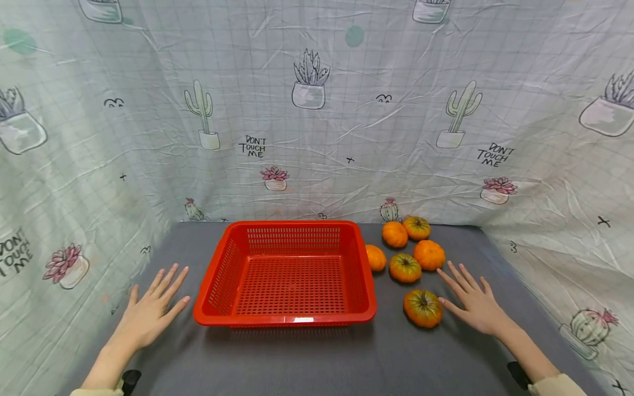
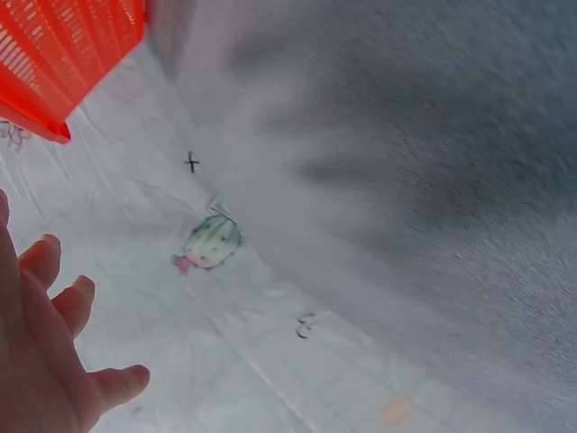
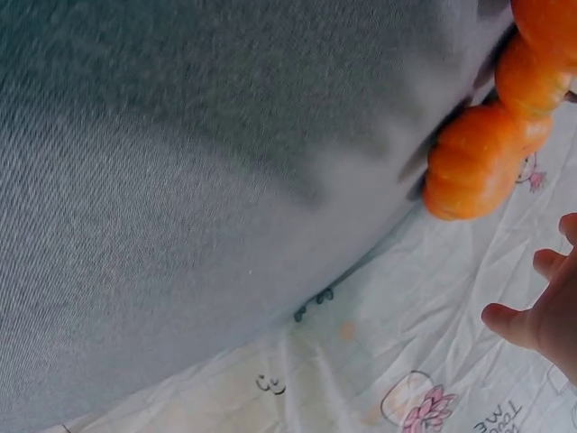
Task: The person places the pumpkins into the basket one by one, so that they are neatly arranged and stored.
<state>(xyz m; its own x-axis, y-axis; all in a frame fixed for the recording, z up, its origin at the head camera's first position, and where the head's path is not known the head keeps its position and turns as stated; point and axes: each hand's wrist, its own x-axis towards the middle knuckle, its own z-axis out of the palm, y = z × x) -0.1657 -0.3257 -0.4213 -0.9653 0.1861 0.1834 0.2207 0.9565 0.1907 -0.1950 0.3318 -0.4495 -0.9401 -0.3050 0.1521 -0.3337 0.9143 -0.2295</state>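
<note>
A red plastic basket (image 1: pixel 284 320) with slotted sides stands at the middle of the table, with nothing in it. To its left my left hand (image 1: pixel 151 313) is held over the table, palm down, fingers straight and spread. My right hand (image 1: pixel 473 305) is spread the same way on the right, fingertips close to several small ribbed orange pumpkins. Nearest that hand lie a greenish-topped pumpkin (image 1: pixel 422 309) and a plain orange pumpkin (image 1: pixel 429 255). Another pumpkin (image 1: pixel 375 258) sits against the basket's right side. Neither hand holds anything.
The grey tabletop (image 1: pixel 297 363) runs back to a hanging pale cloth (image 1: pixel 317 159) printed with cacti, which also closes off both sides. Farther back are more pumpkins, one orange (image 1: pixel 394 235) and one with a greenish top (image 1: pixel 416 227).
</note>
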